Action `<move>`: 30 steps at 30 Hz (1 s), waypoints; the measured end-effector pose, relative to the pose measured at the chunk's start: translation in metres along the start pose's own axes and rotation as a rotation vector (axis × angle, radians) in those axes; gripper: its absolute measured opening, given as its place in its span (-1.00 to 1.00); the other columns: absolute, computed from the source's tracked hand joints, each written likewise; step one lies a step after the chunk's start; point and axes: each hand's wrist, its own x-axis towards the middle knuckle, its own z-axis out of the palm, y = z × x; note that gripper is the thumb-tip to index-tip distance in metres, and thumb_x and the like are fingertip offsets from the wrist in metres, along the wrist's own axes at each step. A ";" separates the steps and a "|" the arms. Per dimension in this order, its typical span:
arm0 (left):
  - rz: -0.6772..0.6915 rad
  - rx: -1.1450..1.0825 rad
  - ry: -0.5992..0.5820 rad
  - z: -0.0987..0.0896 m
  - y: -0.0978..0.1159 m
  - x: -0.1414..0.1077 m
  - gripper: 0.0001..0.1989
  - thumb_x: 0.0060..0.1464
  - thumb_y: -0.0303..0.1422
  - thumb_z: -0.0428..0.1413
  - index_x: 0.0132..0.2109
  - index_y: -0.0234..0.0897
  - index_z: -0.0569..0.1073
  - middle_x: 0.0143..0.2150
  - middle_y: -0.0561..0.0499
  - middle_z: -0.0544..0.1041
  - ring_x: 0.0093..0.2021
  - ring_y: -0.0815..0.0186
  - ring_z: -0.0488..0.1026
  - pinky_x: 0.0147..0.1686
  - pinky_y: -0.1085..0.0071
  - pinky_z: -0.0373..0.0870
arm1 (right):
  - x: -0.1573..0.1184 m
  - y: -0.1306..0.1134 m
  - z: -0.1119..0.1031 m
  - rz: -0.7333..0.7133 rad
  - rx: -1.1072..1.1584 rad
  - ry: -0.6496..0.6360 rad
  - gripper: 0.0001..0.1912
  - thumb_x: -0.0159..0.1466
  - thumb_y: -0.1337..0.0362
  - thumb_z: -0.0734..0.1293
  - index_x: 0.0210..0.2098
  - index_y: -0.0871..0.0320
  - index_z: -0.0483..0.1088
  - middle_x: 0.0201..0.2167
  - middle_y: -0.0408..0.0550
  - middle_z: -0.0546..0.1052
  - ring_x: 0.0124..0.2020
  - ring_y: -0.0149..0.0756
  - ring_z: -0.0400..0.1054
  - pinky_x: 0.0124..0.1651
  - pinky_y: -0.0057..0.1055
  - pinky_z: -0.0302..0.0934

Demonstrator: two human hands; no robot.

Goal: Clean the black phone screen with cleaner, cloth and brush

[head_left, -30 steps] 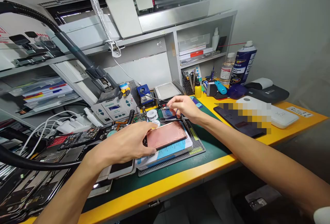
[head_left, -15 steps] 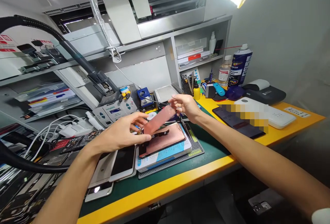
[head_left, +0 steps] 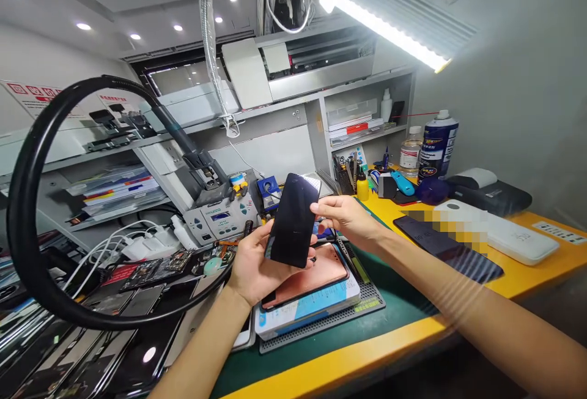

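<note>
A glossy black phone screen (head_left: 294,221) is tilted up above the mat, its dark face toward me. My left hand (head_left: 257,264) is closed around its lower part, thumb at the left edge and fingertips showing at the right. With thumb and fingers, my right hand (head_left: 342,218) pinches the screen's right edge. Below them lies a copper-coloured phone frame (head_left: 328,273), partly covered by the screen and my left hand. That frame rests on a white and blue box (head_left: 312,307), which sits on a grey perforated mat (head_left: 371,301).
Several phones and phone parts (head_left: 105,350) crowd the left side, beneath a black curved hose (head_left: 22,227). A grey soldering station (head_left: 220,218) stands behind. At right are a dark phone (head_left: 444,249), a white phone-shaped item (head_left: 499,227) and a spray can (head_left: 438,148).
The panel has turned from its pinkish side to its black face and stands more upright. My left hand has moved from its edge to underneath. The camera view has shifted upward.
</note>
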 end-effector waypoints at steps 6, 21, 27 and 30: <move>-0.005 -0.094 -0.063 0.002 -0.009 -0.002 -0.41 0.35 -0.05 -0.06 0.15 -0.49 0.52 0.00 -0.37 0.63 -0.08 -0.05 0.64 0.02 0.00 0.49 | -0.005 -0.005 0.008 0.044 0.014 -0.032 -0.62 0.12 -0.01 0.56 -0.47 0.20 0.54 -0.43 -0.10 0.49 -0.44 -0.38 0.36 -0.33 -0.45 0.29; 0.134 -0.160 0.126 0.017 -0.007 -0.010 -0.47 0.34 -0.11 -0.05 0.12 -0.50 0.52 -0.01 -0.35 0.62 -0.19 0.04 0.62 -0.15 0.12 0.53 | -0.002 0.006 0.012 0.134 0.117 0.044 -0.66 0.14 0.11 0.53 -0.20 0.22 0.55 -0.38 -0.03 0.56 -0.46 -0.35 0.44 -0.49 -0.47 0.31; 0.213 -0.181 0.205 0.013 -0.003 -0.009 -0.51 0.31 -0.20 -0.04 0.12 -0.51 0.50 -0.02 -0.39 0.60 -0.21 0.05 0.58 -0.25 0.18 0.48 | 0.004 0.008 0.003 0.069 0.114 0.250 -0.71 0.02 0.34 0.52 -0.26 0.15 0.48 -0.43 -0.13 0.55 -0.53 -0.41 0.39 -0.55 -0.51 0.27; 0.213 -0.181 0.206 0.011 -0.001 -0.011 -0.50 0.31 -0.19 -0.07 0.13 -0.53 0.49 -0.01 -0.42 0.59 -0.23 0.04 0.57 -0.30 0.19 0.47 | 0.008 0.008 -0.002 0.031 0.077 0.332 -0.78 0.01 0.33 0.51 -0.39 0.16 0.41 -0.45 -0.14 0.52 -0.56 -0.42 0.36 -0.58 -0.51 0.24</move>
